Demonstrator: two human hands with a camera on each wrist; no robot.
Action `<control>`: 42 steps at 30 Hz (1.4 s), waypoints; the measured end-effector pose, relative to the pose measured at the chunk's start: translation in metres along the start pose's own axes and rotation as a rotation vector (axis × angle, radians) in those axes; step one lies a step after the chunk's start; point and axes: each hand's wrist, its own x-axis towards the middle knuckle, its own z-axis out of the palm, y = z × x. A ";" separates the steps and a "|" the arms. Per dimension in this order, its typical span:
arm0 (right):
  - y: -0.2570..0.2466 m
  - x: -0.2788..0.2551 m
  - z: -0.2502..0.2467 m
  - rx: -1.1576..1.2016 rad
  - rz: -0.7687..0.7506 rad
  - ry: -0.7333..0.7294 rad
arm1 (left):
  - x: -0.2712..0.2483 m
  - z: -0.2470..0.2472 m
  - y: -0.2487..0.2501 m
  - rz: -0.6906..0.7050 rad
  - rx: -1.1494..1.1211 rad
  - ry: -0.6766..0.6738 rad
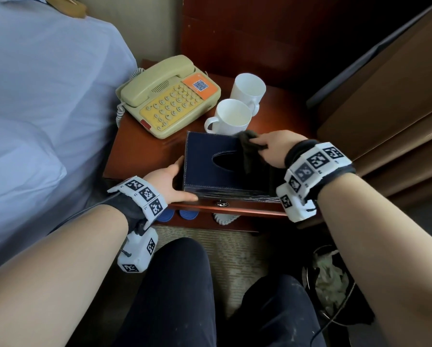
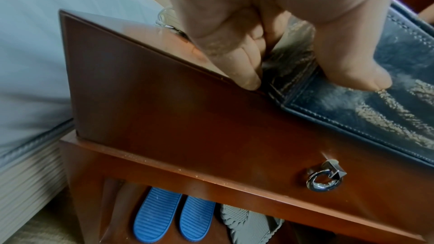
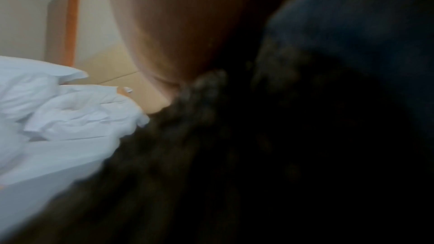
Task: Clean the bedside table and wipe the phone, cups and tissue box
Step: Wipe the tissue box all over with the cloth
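Observation:
A dark navy leather tissue box (image 1: 209, 169) lies at the front of the red-brown bedside table (image 1: 139, 151). My left hand (image 1: 178, 179) grips its near-left corner; in the left wrist view the fingers (image 2: 244, 73) lie on the box's end and the thumb (image 2: 347, 66) on its scuffed front face (image 2: 375, 118). My right hand (image 1: 262, 146) holds a dark cloth (image 1: 248, 146) bunched on the box's top, at the far right beside the oval slot. A beige phone (image 1: 169, 96) sits at the back left. Two white cups (image 1: 231, 116) (image 1: 248, 90) stand behind the box. The right wrist view is blurred, showing mostly the cloth (image 3: 211, 155).
The bed (image 1: 34, 108) runs along the table's left side. A drawer with a metal ring pull (image 2: 325, 178) is under the box, with blue slippers (image 2: 173, 214) on the shelf below. A waste bin (image 1: 330, 279) stands at floor right. Dark wood panels rise behind and to the right.

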 end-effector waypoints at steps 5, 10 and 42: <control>-0.015 -0.001 -0.002 -0.033 0.009 0.036 | 0.001 0.001 -0.001 -0.008 0.001 0.004; -0.070 0.008 0.017 -0.151 -0.311 0.046 | 0.002 0.003 -0.003 0.004 -0.093 -0.006; 0.116 -0.096 0.081 0.586 0.114 0.366 | -0.031 -0.013 0.074 -0.024 -0.271 0.114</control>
